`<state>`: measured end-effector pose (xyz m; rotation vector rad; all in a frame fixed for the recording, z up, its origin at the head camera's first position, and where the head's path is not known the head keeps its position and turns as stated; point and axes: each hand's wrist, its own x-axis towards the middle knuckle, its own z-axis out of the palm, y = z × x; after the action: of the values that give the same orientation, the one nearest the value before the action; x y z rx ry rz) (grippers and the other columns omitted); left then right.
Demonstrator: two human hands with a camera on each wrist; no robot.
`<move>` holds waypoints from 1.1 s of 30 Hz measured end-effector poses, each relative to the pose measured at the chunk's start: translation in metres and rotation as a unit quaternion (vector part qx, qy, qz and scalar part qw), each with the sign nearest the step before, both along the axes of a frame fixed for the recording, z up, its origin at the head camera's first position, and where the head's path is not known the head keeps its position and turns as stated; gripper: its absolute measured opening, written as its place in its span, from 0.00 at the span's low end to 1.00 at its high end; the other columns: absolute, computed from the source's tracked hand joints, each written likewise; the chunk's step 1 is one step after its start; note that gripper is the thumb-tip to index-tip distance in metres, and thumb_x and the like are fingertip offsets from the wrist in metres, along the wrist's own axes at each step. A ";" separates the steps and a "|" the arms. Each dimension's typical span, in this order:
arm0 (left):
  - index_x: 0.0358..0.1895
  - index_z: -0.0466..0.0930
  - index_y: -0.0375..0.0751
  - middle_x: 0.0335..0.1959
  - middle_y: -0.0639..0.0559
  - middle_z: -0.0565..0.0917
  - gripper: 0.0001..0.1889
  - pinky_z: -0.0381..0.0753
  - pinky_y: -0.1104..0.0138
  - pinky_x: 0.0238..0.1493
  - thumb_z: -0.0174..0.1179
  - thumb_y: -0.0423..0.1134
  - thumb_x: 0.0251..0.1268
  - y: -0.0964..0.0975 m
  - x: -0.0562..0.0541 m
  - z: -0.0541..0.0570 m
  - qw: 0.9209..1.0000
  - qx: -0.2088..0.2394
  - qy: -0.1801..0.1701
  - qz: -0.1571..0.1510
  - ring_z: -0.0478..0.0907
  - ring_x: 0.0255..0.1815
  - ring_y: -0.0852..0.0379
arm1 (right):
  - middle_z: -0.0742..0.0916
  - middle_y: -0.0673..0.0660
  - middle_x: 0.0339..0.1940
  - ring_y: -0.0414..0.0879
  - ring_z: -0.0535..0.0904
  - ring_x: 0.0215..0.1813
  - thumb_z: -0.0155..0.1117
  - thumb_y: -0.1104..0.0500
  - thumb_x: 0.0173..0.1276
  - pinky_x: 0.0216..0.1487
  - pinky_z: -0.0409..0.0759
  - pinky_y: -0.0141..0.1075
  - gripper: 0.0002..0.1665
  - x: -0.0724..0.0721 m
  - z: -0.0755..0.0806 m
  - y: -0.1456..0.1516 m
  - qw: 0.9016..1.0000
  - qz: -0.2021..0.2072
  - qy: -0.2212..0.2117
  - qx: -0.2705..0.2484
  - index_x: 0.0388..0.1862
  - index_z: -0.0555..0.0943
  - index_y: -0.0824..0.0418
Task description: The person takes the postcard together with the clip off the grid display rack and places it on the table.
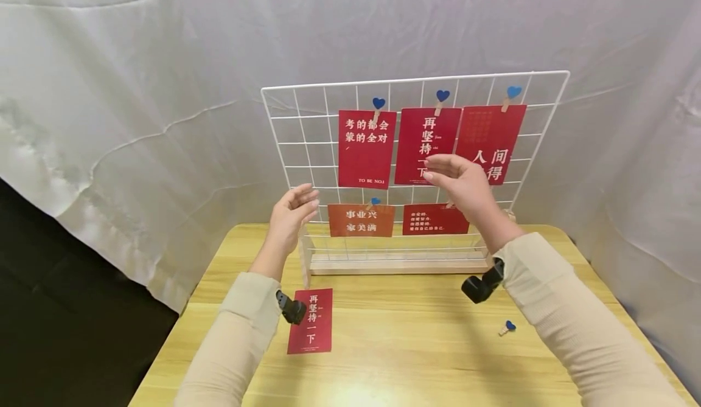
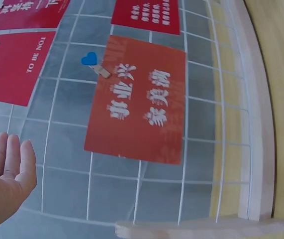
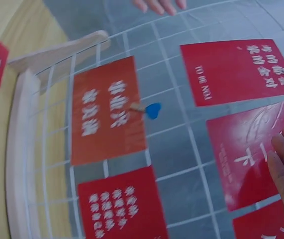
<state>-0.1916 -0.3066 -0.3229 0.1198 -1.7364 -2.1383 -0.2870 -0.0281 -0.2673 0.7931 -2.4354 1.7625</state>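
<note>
My left hand (image 1: 292, 215) is raised by the left side of a white wire grid rack (image 1: 323, 176), fingers loosely bent around nothing. In front of the upper middle red card (image 1: 408, 151) hovers my right hand (image 1: 462, 182), also holding nothing; whether it touches the card I cannot tell. A red card (image 1: 367, 151) and another red card (image 1: 493, 136) flank that one, each under a blue heart clothespin. Below them hang an orange card (image 2: 137, 99) with a blue heart clothespin (image 2: 89, 59) and a small red card (image 3: 119, 204), whose clip is partly hidden by my right hand.
On the wooden table (image 1: 394, 334) lies a loose red card (image 1: 320, 328), near my left wrist. A blue heart clothespin (image 1: 508, 326) lies at the right, by my right forearm. The rack's wooden base (image 1: 394, 266) stands on the table, with a pale curtain (image 1: 164, 60) behind.
</note>
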 end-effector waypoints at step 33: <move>0.54 0.69 0.38 0.49 0.41 0.73 0.22 0.70 0.62 0.49 0.56 0.26 0.53 0.027 -0.052 0.035 1.000 -0.003 0.008 0.016 0.71 0.48 0.51 | 0.74 0.48 0.53 0.44 0.69 0.53 0.62 0.46 0.52 0.48 0.72 0.38 0.28 -0.037 0.069 -0.058 0.999 0.027 0.046 0.009 0.54 0.71 0.44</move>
<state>-0.2437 -0.2800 -0.2882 0.1279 -1.7201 -2.1052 -0.3237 -0.0861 -0.1988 0.9286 -2.3971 1.6840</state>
